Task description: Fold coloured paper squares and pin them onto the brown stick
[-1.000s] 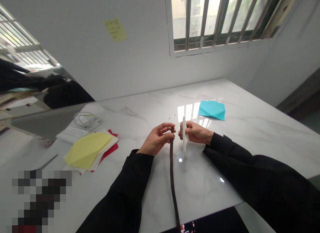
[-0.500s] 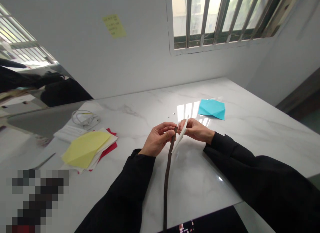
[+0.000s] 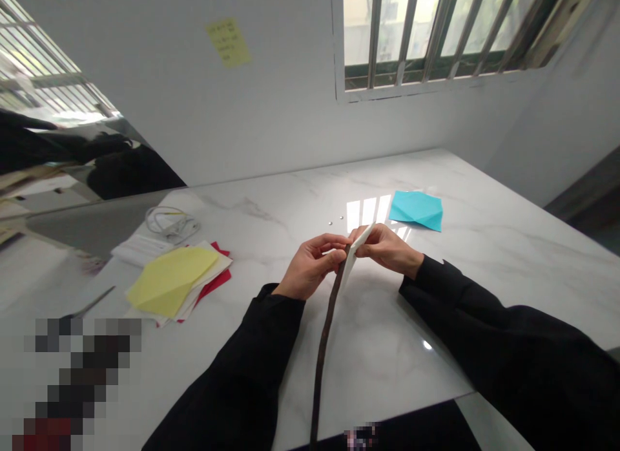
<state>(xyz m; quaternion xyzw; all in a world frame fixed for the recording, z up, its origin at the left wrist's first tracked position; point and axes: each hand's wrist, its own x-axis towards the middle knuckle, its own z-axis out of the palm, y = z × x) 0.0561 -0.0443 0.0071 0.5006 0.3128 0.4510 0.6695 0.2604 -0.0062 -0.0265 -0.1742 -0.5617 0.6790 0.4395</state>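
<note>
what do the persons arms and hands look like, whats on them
Both arms are covered in plain black long sleeves. The left sleeve and right sleeve reach the wrists, ending in slightly loose, creased cuffs, with no logo or marking visible. The left hand and right hand are bare: no gloves, and no watch or ring shows.

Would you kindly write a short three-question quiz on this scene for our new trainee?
1. Which hand grips the dark strip near its top: the left hand or the right hand?
2. True or false: the blue folded paper lies apart from the yellow paper.
3. What colour is the sheet showing beneath the pale stack under the yellow paper?

Key: 1. left hand; 2. true; 3. red.
</note>
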